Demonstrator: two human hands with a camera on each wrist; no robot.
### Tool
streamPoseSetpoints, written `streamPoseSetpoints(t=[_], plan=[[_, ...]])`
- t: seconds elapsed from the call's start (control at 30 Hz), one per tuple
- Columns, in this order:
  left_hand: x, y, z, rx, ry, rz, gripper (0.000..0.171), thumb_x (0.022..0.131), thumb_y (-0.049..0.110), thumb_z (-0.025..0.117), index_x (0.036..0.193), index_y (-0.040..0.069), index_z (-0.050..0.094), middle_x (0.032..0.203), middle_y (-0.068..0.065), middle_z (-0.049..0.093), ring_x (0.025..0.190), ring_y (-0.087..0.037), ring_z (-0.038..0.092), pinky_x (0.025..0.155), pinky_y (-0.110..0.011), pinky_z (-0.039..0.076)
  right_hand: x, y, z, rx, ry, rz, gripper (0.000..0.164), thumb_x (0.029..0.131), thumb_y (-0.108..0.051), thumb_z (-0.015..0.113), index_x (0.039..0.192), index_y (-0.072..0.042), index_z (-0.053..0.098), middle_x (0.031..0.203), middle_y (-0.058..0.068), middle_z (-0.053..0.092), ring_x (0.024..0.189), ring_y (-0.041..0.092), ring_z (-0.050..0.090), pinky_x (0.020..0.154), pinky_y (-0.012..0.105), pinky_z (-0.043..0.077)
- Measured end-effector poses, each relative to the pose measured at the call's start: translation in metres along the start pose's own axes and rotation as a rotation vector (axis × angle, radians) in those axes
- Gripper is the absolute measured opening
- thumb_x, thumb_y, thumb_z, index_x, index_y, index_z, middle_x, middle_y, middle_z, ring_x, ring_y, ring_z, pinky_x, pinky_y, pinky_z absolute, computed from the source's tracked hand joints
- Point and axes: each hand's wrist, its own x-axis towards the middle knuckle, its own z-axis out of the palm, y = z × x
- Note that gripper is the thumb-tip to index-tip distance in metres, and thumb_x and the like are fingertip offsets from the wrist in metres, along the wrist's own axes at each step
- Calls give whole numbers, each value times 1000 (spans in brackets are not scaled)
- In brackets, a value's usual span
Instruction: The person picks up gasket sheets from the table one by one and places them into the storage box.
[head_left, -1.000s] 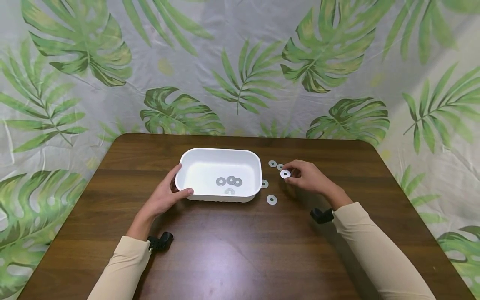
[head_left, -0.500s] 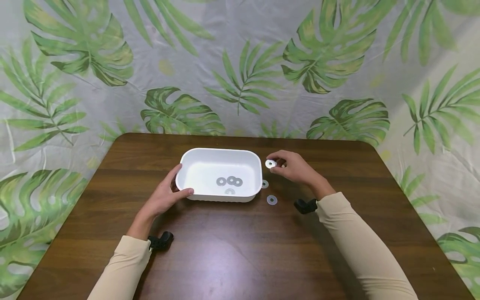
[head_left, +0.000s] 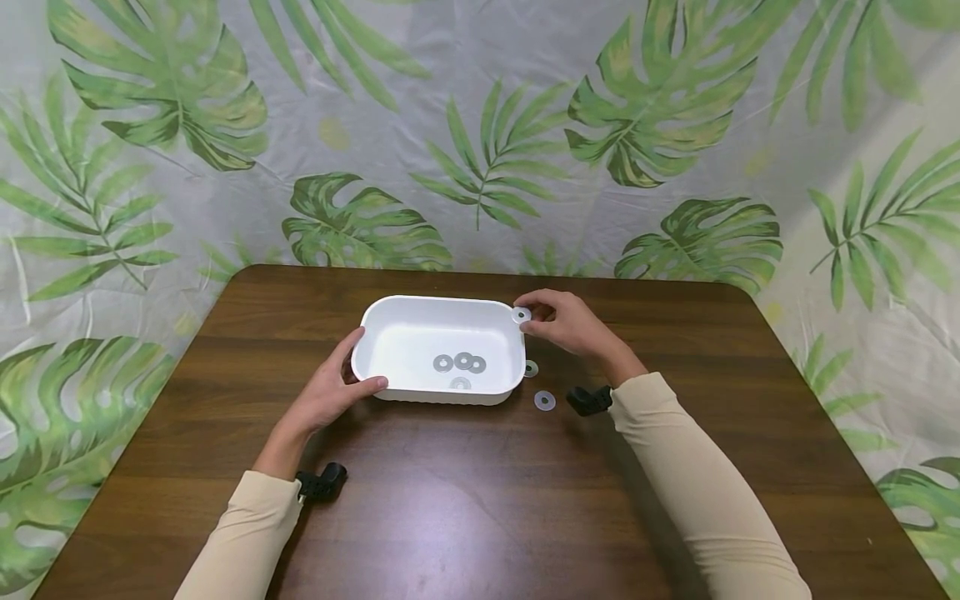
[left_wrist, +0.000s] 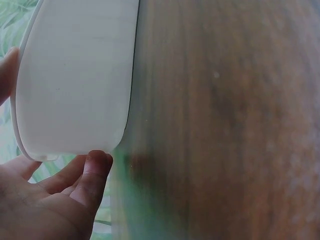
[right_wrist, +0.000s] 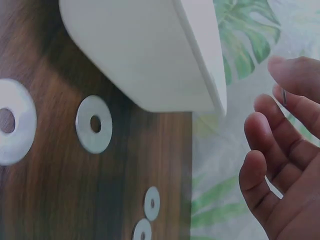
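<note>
My left hand (head_left: 326, 393) holds the left end of a white plastic tub (head_left: 438, 310), thumb on the front rim and fingers at the end wall. In the left wrist view, fingertips (left_wrist: 97, 162) touch the tub's outside. Between thumb and fingers, my right hand (head_left: 566, 321) pinches a flat metal washer (head_left: 521, 315) at the tub's far right corner. That washer appears edge-on in the right wrist view. Inside the tub, several grey washers (head_left: 443, 363) lie on the floor, two of them overlapping.
Just right of the tub, a washer (head_left: 531, 368) lies close to its wall and another washer (head_left: 544, 401) sits nearer the front. Two more washers (right_wrist: 152, 203) show in the right wrist view. Behind the brown wooden table (head_left: 465, 500) hangs a leaf-patterned cloth (head_left: 480, 133).
My right hand has moved left and slightly back with the washer, from above the loose washers to the tub's corner. My left hand and the tub have stayed in place.
</note>
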Motion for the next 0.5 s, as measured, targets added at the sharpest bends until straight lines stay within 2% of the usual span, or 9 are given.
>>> streamPoseSetpoints(t=[0.13, 0.37, 0.5], plan=[[0, 0, 0, -11, 0, 1, 93, 89, 12, 71, 159, 5, 10, 151, -29, 37, 126, -39, 50, 85, -10, 42, 11, -4, 6, 0, -13, -3, 37, 93, -18, 69, 129, -11, 64, 115, 10, 68, 98, 24, 63, 82, 37, 51], [1, -2, 1, -12, 2, -5, 94, 89, 13, 72, 159, 5, 10, 151, -29, 37, 127, -39, 50, 84, -10, 42, 27, -16, 18, -52, -94, -60, 39, 92, -16, 70, 130, -7, 64, 122, 13, 67, 95, 25, 63, 81, 36, 51], [1, -2, 1, -8, 4, -10, 94, 89, 13, 72, 160, 6, 10, 152, -28, 36, 127, -39, 50, 85, -10, 42, 30, -22, 20, -51, -97, -56, 39, 92, -15, 70, 129, -7, 64, 124, 12, 67, 97, 25, 63, 82, 36, 51]])
